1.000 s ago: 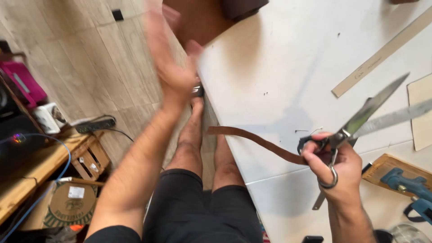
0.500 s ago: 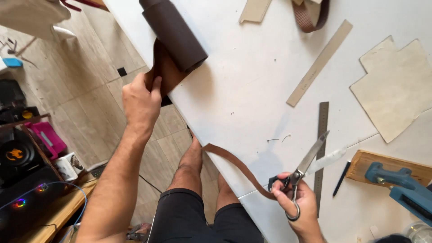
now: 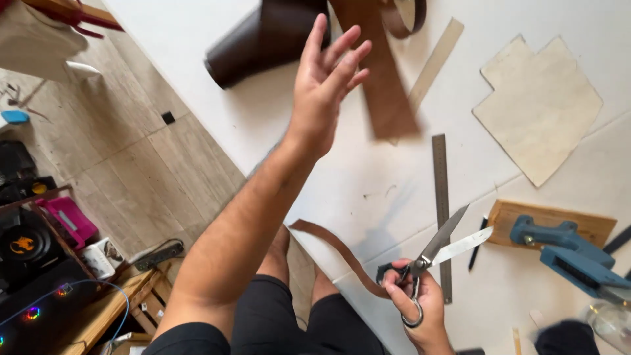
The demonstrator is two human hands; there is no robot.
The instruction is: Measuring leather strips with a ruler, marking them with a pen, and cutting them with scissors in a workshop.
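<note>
My left hand [image 3: 327,85] is raised over the white table [image 3: 276,125] with its fingers spread and nothing in it. Just beyond it a wide brown leather strip [image 3: 384,79] hangs blurred in the air next to a dark leather roll [image 3: 263,41]. My right hand [image 3: 415,307] near the table's front edge grips a pair of large steel scissors [image 3: 442,248], blades open and pointing up right. A narrow curved brown leather strip [image 3: 335,246] also runs from this hand out over the table edge.
A steel ruler [image 3: 442,204] lies right behind the scissors. A pale cut-out pattern piece [image 3: 539,105] and a light strip [image 3: 435,62] lie further back. A blue tool on a wooden block [image 3: 562,243] sits at right. Floor, a pink box [image 3: 66,220] and electronics lie left.
My left hand has let go of the leather at the roll and lifted open toward the wide strip. The view has shifted; my right hand still holds the scissors and narrow strip.
</note>
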